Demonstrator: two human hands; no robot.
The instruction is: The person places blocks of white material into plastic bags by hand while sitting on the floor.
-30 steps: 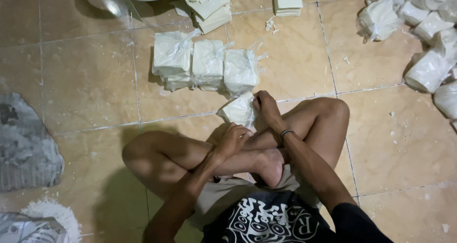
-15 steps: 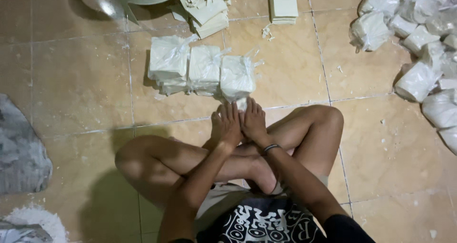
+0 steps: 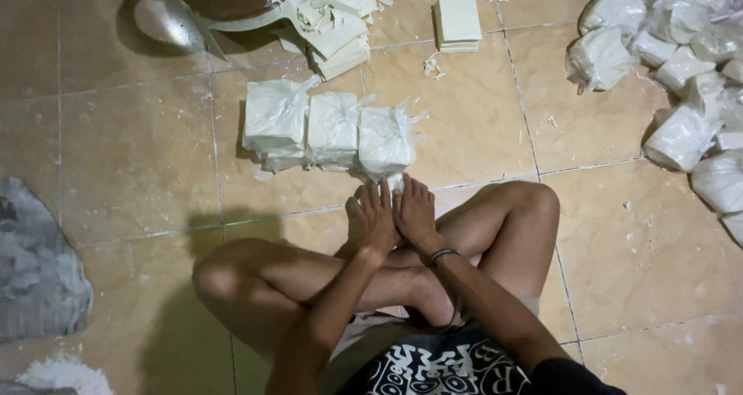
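Observation:
I sit cross-legged on a tan tiled floor. My left hand (image 3: 371, 217) and my right hand (image 3: 414, 209) lie side by side, palms down, over a white bagged packet (image 3: 393, 181) in front of my shins. Only a sliver of that packet shows past my fingertips. It touches the near side of a row of three white packets in clear plastic bags (image 3: 333, 128). A dark band circles my right wrist.
Loose white blocks (image 3: 337, 27) are heaped at the top centre, with a small square stack (image 3: 457, 20) beside them. Several tied white bags (image 3: 681, 93) pile up at the right. A grey sack (image 3: 35, 263) and white powder (image 3: 62, 376) lie at the left.
My right hand carried the packet forward from above my foot to the floor by the row. My left hand rose from my leg and joined it on top.

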